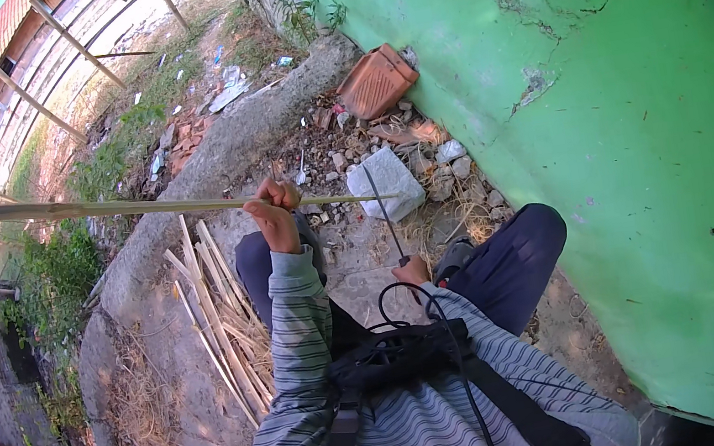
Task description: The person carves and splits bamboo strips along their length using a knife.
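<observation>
My left hand (278, 213) is closed around a long bamboo strip (105, 206), which runs from the far left across to the middle. The strip's thin right end lies over a whitish stone block (394, 171) on the ground. My right hand (412, 271) grips the handle of a long knife (390, 223). Its narrow dark blade points away from me and crosses the strip near that thin end, over the block. Whether blade and strip touch, I cannot tell.
Split bamboo strips (222, 321) lie in a pile left of my legs. An orange-brown plastic jerrycan (377, 81) leans by the green wall (607, 167) on the right. Rubble and dry grass surround the block. A raised concrete edge (217, 151) curves along the left.
</observation>
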A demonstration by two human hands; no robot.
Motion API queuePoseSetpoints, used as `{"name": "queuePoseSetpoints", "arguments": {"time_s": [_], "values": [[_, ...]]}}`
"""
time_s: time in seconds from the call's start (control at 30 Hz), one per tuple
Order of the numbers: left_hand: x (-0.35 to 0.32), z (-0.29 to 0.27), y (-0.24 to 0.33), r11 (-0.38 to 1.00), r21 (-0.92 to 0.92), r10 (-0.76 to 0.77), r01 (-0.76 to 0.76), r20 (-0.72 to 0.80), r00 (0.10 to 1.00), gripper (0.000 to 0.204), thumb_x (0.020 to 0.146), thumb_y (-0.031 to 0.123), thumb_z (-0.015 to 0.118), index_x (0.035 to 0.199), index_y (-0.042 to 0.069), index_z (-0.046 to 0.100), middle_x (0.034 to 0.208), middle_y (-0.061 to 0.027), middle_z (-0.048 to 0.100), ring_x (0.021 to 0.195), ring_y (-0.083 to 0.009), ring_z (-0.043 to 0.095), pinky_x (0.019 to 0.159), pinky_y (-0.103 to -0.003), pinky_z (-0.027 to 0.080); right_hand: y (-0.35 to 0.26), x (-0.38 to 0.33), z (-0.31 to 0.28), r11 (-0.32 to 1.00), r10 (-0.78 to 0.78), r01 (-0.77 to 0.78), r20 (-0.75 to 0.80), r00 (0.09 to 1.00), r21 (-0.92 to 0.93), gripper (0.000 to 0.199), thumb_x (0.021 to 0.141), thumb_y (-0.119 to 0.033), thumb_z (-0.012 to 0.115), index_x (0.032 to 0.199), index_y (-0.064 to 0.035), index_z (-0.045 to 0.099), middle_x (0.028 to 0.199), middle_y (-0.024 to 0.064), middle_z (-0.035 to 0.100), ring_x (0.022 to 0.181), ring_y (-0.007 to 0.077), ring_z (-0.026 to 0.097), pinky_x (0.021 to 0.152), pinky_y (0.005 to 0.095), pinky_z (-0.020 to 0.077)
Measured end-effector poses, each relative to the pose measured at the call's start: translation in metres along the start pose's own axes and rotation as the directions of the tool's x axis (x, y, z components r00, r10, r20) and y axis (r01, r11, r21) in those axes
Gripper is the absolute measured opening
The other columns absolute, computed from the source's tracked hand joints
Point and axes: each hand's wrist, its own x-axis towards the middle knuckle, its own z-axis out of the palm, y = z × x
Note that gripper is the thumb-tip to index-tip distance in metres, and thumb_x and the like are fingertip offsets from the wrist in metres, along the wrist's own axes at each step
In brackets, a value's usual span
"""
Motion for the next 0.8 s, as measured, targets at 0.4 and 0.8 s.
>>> {"name": "queuePoseSetpoints", "arguments": {"time_s": [0.4,0.8], "values": [[-0.001,-0.005,0.004,0.999,0.043,-0.015,0.019,-0.092,0.996,0.076,0.087,0.087,0.023,0.071,0.013,0.022,0.059,0.0029,0.021,0.054,-0.0104,0.019,0.052,-0.031,0.017,0.005,0.0,0.012,0.995,0.083,-0.085,0.039,0.996,0.054,0.023,0.066,-0.021,0.073,0.071,0.0013,0.068,0.074,0.0162,0.07,0.063,0.0276,0.07,0.06,0.039,0.0548],[0.003,0.001,0.002,0.998,0.057,-0.012,0.016,-0.073,0.997,0.076,0.087,0.088,0.02,0.071,0.014,0.023,0.058,0.0027,0.021,0.054,-0.0114,0.02,0.052,-0.031,0.019,0.027,0.019,0.012,0.964,0.143,-0.165,0.117,0.983,0.209,0.023,0.069,-0.022,0.072,0.062,-0.0009,0.068,0.057,0.0102,0.066,0.046,0.0203,0.064,0.047,0.0357,0.0533]]}}
